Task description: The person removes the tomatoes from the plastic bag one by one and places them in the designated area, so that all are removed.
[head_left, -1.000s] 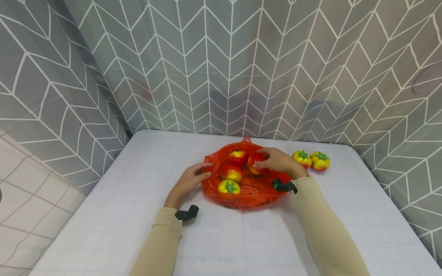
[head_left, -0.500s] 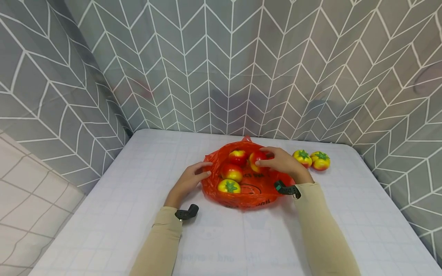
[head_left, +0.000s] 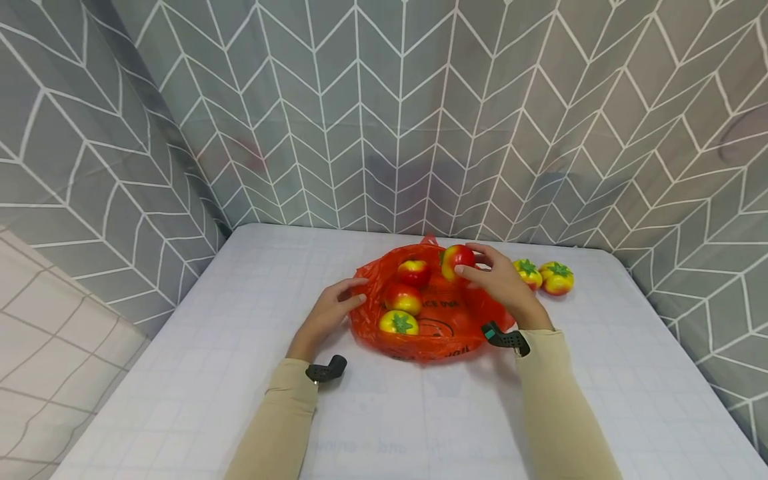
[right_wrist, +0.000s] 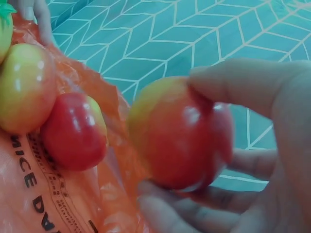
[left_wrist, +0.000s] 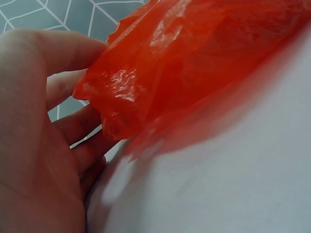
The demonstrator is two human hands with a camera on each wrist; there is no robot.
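Note:
In the head view, my right hand [head_left: 501,280] holds a red-and-yellow fruit [head_left: 458,263] just above the far right rim of an open red plastic bag [head_left: 447,313]. The right wrist view shows the thumb and fingers curled round this fruit [right_wrist: 180,133]; its yellow side faces away from the palm. My left hand [head_left: 327,312] holds the bag's left edge; in the left wrist view, fingers pass behind the crinkled bag [left_wrist: 160,73]. Inside the bag lie a far fruit [head_left: 414,273], a middle fruit [head_left: 403,299] and a near fruit [head_left: 399,323] with its green leafy top upward.
Two more such fruits, a left one [head_left: 528,273] and a right one [head_left: 557,278], sit side by side behind my right hand, right of the bag. A white cloth [head_left: 384,413] covers the table. Grey patterned curtains [head_left: 384,120] hang at the back and sides.
My right hand has lifted the fruit from among the others inside the bag, up and to the right toward the far rim. The left hand stays at the bag's left edge.

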